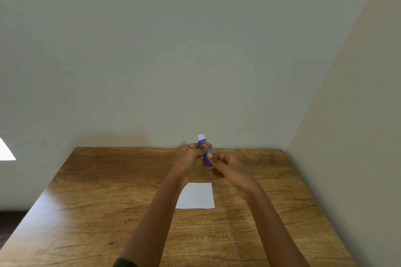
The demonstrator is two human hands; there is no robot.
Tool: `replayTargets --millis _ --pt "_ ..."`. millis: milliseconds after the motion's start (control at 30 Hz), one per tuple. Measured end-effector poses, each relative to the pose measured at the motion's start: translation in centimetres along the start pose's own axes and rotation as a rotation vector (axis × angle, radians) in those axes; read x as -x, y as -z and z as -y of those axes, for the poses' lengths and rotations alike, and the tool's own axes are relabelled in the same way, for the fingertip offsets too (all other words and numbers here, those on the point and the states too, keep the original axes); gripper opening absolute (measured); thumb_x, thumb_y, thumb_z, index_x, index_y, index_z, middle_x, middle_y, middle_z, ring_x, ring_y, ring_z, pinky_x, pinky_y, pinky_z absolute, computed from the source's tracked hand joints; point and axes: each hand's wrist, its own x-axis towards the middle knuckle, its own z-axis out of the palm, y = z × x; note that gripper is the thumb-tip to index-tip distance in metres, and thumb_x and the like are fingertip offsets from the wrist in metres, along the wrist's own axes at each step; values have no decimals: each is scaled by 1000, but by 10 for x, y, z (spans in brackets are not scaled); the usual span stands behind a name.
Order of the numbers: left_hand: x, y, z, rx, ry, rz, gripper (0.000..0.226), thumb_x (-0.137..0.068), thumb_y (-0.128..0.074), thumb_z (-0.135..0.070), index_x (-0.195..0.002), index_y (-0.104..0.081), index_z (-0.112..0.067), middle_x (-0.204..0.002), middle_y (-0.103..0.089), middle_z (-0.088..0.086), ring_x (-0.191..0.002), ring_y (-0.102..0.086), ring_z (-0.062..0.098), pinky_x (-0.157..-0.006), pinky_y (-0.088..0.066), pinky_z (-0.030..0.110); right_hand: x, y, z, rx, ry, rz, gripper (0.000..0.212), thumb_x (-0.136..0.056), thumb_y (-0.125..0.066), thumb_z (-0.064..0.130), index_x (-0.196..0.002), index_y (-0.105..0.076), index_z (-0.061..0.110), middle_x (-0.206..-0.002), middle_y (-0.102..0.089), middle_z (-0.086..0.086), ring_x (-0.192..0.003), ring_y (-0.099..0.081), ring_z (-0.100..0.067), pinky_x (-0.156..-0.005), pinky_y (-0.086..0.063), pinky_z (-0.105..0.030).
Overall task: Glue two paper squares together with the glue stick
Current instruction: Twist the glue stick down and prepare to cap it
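A blue glue stick (204, 145) with a white top end is held upright above the far part of the table. My left hand (188, 154) grips its upper part. My right hand (225, 163) grips its lower part, so most of the tube is hidden by fingers. Whether the white end is a cap or bare glue I cannot tell. A white paper square (198, 196) lies flat on the table below my wrists; my left forearm covers its left edge. Only one paper square is in view.
The wooden table (97, 212) stands in a room corner, with a pale wall behind it and another wall along its right side. Dark floor shows past the table's left edge.
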Motion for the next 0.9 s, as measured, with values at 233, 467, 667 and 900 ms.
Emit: replayTargets --millis 233,467,667,900 --pt "-10 -3 -18 -26 -79 0 11 -84 -65 -16 -80 -73 -10 -81 -75 8 -87 -70 22 -87 -53 37 -8 5 16 -45 21 0 19 -88 -63 24 -96 -73 10 -97 -74 -15 -86 -68 -18 -91 -51 -31" --pt "-16 -9 -28 -39 -146 -20 12 -85 -64 -16 -79 -72 -10 -75 -74 7 -85 -69 23 -86 -54 35 -17 0 32 246 69 -211 24 -79 -72 33 -92 -71 13 -88 -74 -3 -83 -68 -14 -77 -51 -29" --pt "-14 -12 -44 -66 -203 23 13 -88 -59 -16 -84 -71 -12 -84 -75 6 -92 -70 19 -88 -52 30 -17 13 40 -26 13 122 26 -90 -59 29 -102 -71 10 -101 -74 -7 -89 -68 -10 -91 -48 -25" --pt "-12 -21 -46 -103 -219 13 12 -85 -64 -21 -83 -73 -15 -88 -75 9 -95 -70 21 -104 -44 38 -17 1 46 210 129 -373 30 -64 -82 29 -72 -69 4 -63 -65 -3 -57 -55 -10 -60 -42 -20"
